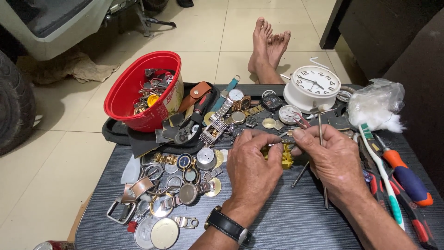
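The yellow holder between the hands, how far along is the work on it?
Done so far: the yellow holder sits on the dark table with a small piece set at it. In hand: the left hand steadies it while the right hand works a thin metal tool at it. Left: watch cases and bands lie loose; what the piece is cannot be told.

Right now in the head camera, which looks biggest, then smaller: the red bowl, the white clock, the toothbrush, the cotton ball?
1. red bowl
2. white clock
3. cotton ball, close to the clock in size, so unsure
4. toothbrush, longest but thinnest, and nearer the camera
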